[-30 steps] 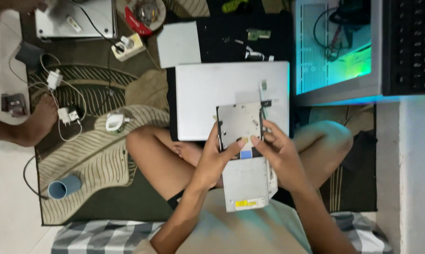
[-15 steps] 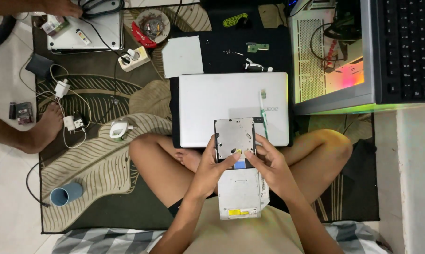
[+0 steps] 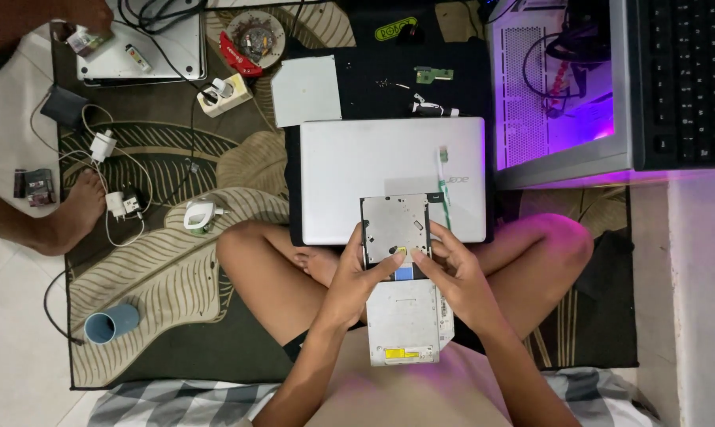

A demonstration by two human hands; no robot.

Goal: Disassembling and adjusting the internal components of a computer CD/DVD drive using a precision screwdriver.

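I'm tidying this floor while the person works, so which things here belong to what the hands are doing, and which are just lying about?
In hand:
left hand and right hand, both on the optical drive
its pulled-out tray
closed silver laptop beneath

Lying about:
blue cup
white chargers and cables
toothbrush
open computer case
green circuit board

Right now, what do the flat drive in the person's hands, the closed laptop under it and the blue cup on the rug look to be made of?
Optical drive: bare sheet metal by the look, dull grey and speckled, held by the left hand and right hand. Laptop: smooth matte silver lid; plastic or painted metal, cannot tell. Blue cup: likely plastic, with an even, opaque, matte colour, though the view is small.
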